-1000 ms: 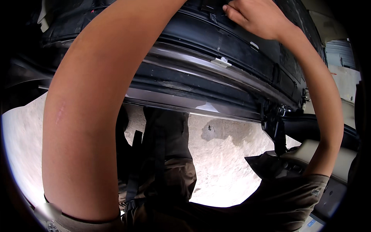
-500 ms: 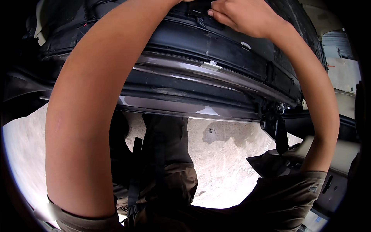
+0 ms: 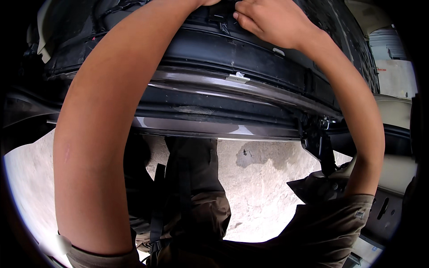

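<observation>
The black vehicle panel (image 3: 201, 48) lies under both your hands, beyond the metal sill (image 3: 192, 124); best keep your forearms off that edge. Your right hand (image 3: 278, 22) curls, your left hand (image 3: 209, 2) is mostly cropped; whether either grip holds anything, I can't tell. Go gently around the small black tab (image 3: 218, 18) beside your right thumb.
</observation>
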The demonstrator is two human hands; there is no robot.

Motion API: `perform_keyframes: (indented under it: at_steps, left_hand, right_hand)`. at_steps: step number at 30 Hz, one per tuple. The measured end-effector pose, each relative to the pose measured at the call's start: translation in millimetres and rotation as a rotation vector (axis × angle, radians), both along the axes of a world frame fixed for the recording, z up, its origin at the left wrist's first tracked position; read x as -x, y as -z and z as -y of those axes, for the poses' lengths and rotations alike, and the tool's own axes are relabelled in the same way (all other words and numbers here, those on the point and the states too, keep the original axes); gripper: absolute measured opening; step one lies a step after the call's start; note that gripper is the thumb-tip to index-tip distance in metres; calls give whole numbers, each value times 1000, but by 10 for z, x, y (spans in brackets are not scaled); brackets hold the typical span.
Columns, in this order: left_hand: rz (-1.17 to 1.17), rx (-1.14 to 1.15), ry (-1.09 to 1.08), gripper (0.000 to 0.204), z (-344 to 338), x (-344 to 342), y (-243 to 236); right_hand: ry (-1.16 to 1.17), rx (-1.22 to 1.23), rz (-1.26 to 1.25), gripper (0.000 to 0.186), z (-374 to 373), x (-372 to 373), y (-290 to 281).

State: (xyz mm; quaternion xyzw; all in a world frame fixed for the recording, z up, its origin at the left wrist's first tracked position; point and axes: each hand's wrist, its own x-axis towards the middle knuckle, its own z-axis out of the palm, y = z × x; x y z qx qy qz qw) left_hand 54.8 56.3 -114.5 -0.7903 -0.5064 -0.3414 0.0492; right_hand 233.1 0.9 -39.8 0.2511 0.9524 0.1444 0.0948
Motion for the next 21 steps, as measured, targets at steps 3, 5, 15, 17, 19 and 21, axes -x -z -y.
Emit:
perform_keyframes:
  at_steps: [3,5,15,17,19,21]
  left_hand:
    - [-4,-25,13,31,-14,0,19]
    - [-19,-12,10,31,-1,29,3]
    - [-1,-20,-6,31,9,-15,-10]
    - [-12,-16,-18,31,13,9,0]
    - [-16,-29,-19,31,7,27,11]
    - [-13,-57,-10,32,-7,41,32]
  right_hand:
    - [447,79,80,47,103,122,-12]
    - [499,133,84,51,130,175,-101]
    - [-70,-39,-167,47,3,-109,98]
    - [214,49,-142,49,80,15,70]
    - [364,88,-162,53,111,43,85]
    - [369,60,-94,48,158,16,38]
